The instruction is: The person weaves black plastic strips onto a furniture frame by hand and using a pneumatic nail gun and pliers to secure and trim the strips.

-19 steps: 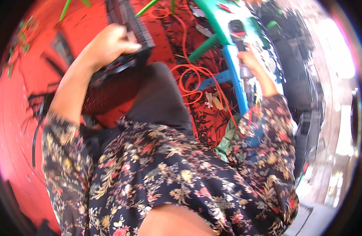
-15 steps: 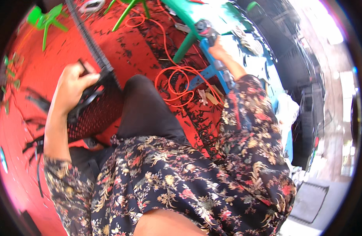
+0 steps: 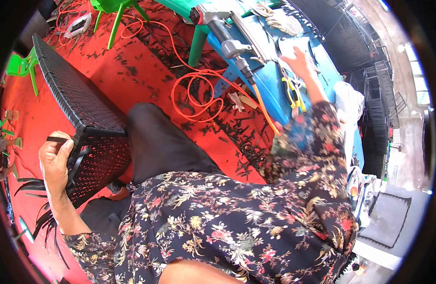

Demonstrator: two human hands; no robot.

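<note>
My left hand (image 3: 56, 158) pinches a flat black strip (image 3: 57, 139) beside the near corner of a black woven furniture piece (image 3: 102, 161), which leans against my left leg. Loose black strip ends (image 3: 50, 222) hang from its lower left side. My right hand (image 3: 300, 64) reaches over the blue table (image 3: 270, 92) with its fingers spread and nothing in them. Close to it, scissors with yellow handles (image 3: 293, 92) lie on the table. To their left rests a grey air stapler (image 3: 227, 40), joined to an orange hose (image 3: 265, 111).
The orange hose lies in loops (image 3: 192, 99) on the red floor (image 3: 99, 71), among many black strip offcuts. Green plastic stools (image 3: 116, 9) stand at the far left. A pale glove (image 3: 281, 21) lies at the table's far end. Stacked dark woven furniture (image 3: 341, 38) fills the right side.
My right hand has let go of the air stapler, which now lies on the table, and has moved right towards the scissors. My left hand and the woven piece show lower and farther left.
</note>
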